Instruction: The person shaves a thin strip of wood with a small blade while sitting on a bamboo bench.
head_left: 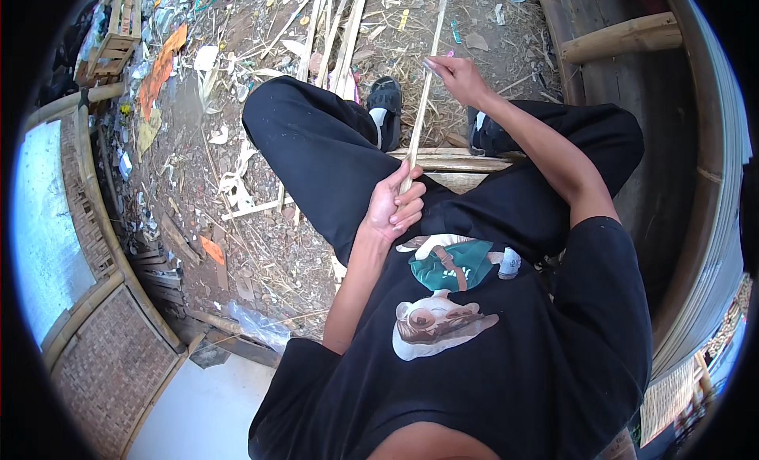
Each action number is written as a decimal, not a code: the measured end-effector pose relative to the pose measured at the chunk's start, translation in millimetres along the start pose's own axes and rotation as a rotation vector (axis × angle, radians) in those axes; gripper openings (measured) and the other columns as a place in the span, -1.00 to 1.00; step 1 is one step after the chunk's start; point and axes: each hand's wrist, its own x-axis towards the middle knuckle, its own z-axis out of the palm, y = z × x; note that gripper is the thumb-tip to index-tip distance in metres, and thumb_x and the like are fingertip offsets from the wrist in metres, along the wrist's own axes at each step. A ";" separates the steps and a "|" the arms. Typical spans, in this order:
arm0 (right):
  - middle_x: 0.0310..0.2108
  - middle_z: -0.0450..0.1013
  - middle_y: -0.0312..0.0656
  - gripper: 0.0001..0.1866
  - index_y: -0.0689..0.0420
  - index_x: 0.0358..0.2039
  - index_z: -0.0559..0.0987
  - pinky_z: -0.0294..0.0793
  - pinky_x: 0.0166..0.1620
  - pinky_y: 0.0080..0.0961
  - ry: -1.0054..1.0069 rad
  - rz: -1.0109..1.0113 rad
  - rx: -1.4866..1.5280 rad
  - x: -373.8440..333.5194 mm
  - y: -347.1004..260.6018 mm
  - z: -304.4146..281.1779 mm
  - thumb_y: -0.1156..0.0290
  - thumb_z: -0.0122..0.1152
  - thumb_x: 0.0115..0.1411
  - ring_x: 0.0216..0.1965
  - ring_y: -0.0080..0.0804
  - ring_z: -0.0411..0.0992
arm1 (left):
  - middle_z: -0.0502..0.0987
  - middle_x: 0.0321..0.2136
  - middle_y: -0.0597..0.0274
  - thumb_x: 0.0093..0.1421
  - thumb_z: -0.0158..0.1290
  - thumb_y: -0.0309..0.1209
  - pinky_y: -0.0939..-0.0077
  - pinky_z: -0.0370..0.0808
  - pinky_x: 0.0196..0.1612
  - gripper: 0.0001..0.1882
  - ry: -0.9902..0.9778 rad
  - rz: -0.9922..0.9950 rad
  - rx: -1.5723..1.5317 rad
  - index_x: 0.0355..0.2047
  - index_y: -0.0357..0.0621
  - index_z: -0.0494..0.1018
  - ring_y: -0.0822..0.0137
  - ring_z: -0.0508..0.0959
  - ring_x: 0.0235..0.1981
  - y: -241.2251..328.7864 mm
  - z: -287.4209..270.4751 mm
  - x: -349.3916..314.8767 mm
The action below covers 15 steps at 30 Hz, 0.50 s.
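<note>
A long, pale bamboo strip (422, 112) runs up from my lap between my knees and past the top edge of the view. My left hand (395, 200) is wrapped round its lower end, close to my waist. Farther along, my right hand (461, 82) pinches the same strip between thumb and fingertips, its arm reaching out over my right thigh. Whether anything else small sits in that pinch I cannot make out. Below the strip, between my sandalled feet, lie a few split bamboo pieces (455, 164).
Several long bamboo strips (341, 45) lie on the littered dirt ground ahead. An orange scrap (162, 68) and a wooden crate (120, 25) are at far left. A woven bamboo panel (111, 365) stands at left. Along my right runs a bamboo frame (706, 175).
</note>
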 end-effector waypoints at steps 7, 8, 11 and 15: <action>-0.47 0.50 -0.02 -0.72 0.17 -0.18 0.54 0.37 -0.38 -0.47 -0.065 0.037 0.016 -5.7 -9.0 -2.0 0.28 0.06 0.20 -0.51 -0.39 0.43 | 0.06 -0.84 0.45 0.35 -0.38 -0.14 0.70 0.03 -0.97 -0.69 0.007 0.013 0.032 -0.38 -0.06 0.19 0.57 0.04 -0.98 2.0 1.9 -0.7; -0.47 0.50 -0.02 -0.72 0.17 -0.18 0.54 0.37 -0.38 -0.47 -0.065 0.038 0.016 -7.2 -9.3 -2.7 0.28 0.06 0.20 -0.51 -0.39 0.43 | 0.06 -0.84 0.45 0.35 -0.38 -0.14 0.70 0.03 -0.97 -0.69 0.007 0.013 0.031 -0.38 -0.06 0.19 0.57 0.04 -0.98 0.9 1.8 -0.6; -0.49 0.49 -0.03 -0.71 0.17 -0.18 0.55 0.36 -0.39 -0.47 -0.065 0.052 0.036 -8.9 -7.6 -1.3 0.26 0.06 0.21 -0.52 -0.43 0.41 | 0.06 -0.84 0.45 0.35 -0.39 -0.14 0.70 0.03 -0.96 -0.69 0.009 0.012 0.021 -0.38 -0.07 0.20 0.57 0.04 -0.97 0.4 0.1 -0.6; -0.59 0.44 -0.02 -0.70 0.13 -0.20 0.56 0.34 -0.43 -0.46 -0.086 0.059 -0.004 -9.9 -15.8 -5.6 0.20 0.04 0.22 -0.59 -0.50 0.32 | 0.06 -0.84 0.45 0.35 -0.38 -0.14 0.70 0.04 -0.96 -0.69 0.008 0.013 0.025 -0.37 -0.07 0.20 0.57 0.04 -0.97 0.8 -0.3 -0.4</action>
